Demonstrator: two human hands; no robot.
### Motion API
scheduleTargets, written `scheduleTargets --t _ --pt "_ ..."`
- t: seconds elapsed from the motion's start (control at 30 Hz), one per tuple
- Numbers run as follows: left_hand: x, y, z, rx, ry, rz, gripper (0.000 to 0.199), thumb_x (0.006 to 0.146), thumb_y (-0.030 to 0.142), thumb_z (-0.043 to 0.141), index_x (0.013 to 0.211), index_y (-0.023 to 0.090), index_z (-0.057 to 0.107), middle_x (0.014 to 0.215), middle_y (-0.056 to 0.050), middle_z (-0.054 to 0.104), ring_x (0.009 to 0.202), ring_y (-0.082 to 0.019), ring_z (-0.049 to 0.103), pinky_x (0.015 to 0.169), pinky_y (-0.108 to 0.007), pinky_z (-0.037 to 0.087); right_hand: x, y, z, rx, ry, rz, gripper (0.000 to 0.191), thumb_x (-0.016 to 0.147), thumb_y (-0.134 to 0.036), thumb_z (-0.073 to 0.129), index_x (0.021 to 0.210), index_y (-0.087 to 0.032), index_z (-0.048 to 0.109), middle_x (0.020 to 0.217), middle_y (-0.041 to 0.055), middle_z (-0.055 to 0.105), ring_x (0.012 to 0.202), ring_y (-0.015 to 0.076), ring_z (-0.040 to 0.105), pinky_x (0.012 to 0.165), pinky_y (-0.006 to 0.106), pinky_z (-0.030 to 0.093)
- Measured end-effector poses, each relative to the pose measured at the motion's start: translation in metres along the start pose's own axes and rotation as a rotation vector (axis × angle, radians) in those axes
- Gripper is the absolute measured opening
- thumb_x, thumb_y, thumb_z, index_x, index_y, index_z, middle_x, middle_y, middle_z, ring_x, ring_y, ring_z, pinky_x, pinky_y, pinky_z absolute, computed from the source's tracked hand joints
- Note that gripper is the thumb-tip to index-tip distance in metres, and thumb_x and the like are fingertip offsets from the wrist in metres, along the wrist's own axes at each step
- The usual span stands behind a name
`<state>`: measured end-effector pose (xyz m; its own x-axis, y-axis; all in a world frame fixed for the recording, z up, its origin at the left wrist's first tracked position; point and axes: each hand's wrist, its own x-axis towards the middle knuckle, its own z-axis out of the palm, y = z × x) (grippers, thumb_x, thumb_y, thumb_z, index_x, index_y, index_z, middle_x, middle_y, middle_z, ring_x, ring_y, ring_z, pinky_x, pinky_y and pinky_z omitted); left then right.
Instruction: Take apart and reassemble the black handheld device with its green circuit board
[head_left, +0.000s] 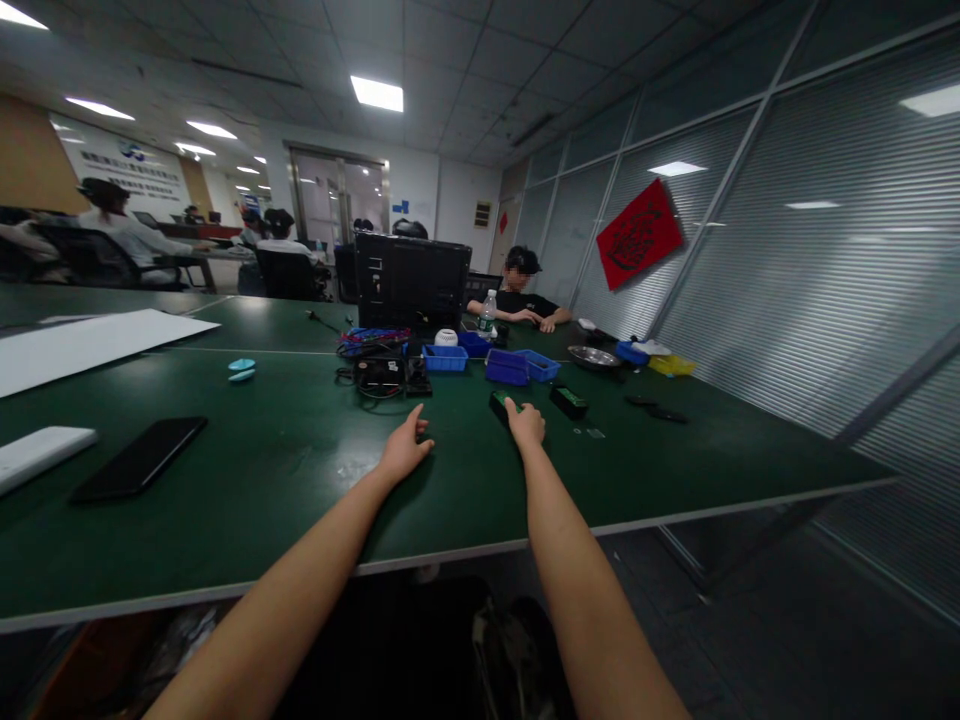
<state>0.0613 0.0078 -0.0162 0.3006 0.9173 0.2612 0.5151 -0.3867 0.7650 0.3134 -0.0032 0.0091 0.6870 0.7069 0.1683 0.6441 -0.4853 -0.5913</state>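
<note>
My right hand [528, 426] is closed around a small black box with a green top [498, 403], its thumb on the top side. The box is at the table surface; whether it is slightly lifted I cannot tell. A similar black and green box [568, 402] lies just to the right of that hand. Over the green table [465, 500], my left hand [406, 446] hangs with fingers apart and nothing in it. Beyond it sit a black power adapter [380, 375] and tangled cables [367, 342].
Blue bins [508, 367], a bottle [488, 312] and a monitor [412, 283] stand farther back. Across the table a person [525, 295] sits. To the left lie a black phone-like slab [141, 460], a white block [41, 455] and a light-blue case [241, 370]. A metal dish [594, 356] is at right.
</note>
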Motion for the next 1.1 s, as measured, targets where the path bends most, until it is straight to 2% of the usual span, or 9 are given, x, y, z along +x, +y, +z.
scheduleTargets --t 0.07,0.2,0.4,0.53,0.73,0.9,1.1 --pt "0.000 0.000 0.000 0.007 -0.002 0.002 0.075 0.068 0.018 0.061 0.135 0.018 0.025 0.111 -0.006 0.059 0.099 -0.014 0.056 0.085 -0.026 0.045 0.000 -0.001 0.001 -0.031 -0.013 0.017 0.053 0.082 -0.050 0.035 0.112 -0.010 0.056 0.112 0.0206 0.053 0.106 0.0319 0.048 0.084 0.042 0.038" --pt "0.001 -0.001 0.001 0.007 -0.007 0.003 0.075 0.068 0.019 0.060 0.135 0.019 0.026 0.111 -0.006 0.059 0.099 -0.014 0.056 0.085 -0.026 0.045 -0.002 -0.003 0.005 -0.053 -0.010 -0.022 0.047 0.082 -0.043 0.040 0.111 -0.010 0.055 0.110 0.0205 0.053 0.104 0.0315 0.049 0.082 0.041 0.039" --pt "0.001 -0.001 0.001 0.015 -0.016 -0.001 0.074 0.068 0.021 0.060 0.135 0.019 0.027 0.111 -0.006 0.059 0.097 -0.015 0.056 0.086 -0.026 0.045 -0.010 -0.007 0.014 -0.012 0.012 -0.191 0.038 0.074 -0.034 0.052 0.109 -0.017 0.050 0.108 0.0121 0.052 0.093 0.0219 0.055 0.078 0.031 0.041" --pt "0.001 0.001 0.001 0.015 -0.017 -0.008 0.073 0.068 0.021 0.060 0.134 0.019 0.028 0.110 -0.005 0.059 0.097 -0.014 0.057 0.086 -0.026 0.045 -0.018 -0.012 0.019 -0.100 -0.044 -0.281 0.040 0.071 -0.026 0.056 0.109 -0.020 0.045 0.106 0.0095 0.053 0.095 0.0214 0.054 0.078 0.032 0.040" --pt "0.000 0.002 0.000 0.012 -0.017 0.001 0.072 0.068 0.020 0.060 0.134 0.017 0.030 0.109 -0.006 0.060 0.095 -0.014 0.057 0.086 -0.026 0.045 -0.019 -0.016 0.017 -0.107 -0.040 -0.241 0.056 0.073 -0.038 0.053 0.122 -0.013 0.039 0.112 0.0154 0.054 0.104 0.0266 0.051 0.082 0.036 0.039" --pt "0.001 0.000 0.001 0.028 -0.010 0.017 0.071 0.068 0.020 0.060 0.133 0.019 0.031 0.108 -0.005 0.060 0.094 -0.014 0.057 0.085 -0.026 0.045 -0.023 -0.020 0.014 -0.206 -0.060 -0.250 0.041 0.075 -0.035 0.052 0.108 -0.012 0.048 0.103 0.0156 0.058 0.097 0.0257 0.055 0.079 0.035 0.041" --pt "0.002 -0.004 0.003 0.039 0.002 0.039 0.072 0.067 0.021 0.061 0.133 0.018 0.030 0.106 -0.005 0.061 0.092 -0.014 0.059 0.085 -0.027 0.045 -0.045 -0.033 0.019 -0.374 0.052 -0.485 0.036 0.076 -0.024 0.053 0.109 -0.013 0.043 0.109 0.0165 0.050 0.092 0.0231 0.054 0.075 0.033 0.041"
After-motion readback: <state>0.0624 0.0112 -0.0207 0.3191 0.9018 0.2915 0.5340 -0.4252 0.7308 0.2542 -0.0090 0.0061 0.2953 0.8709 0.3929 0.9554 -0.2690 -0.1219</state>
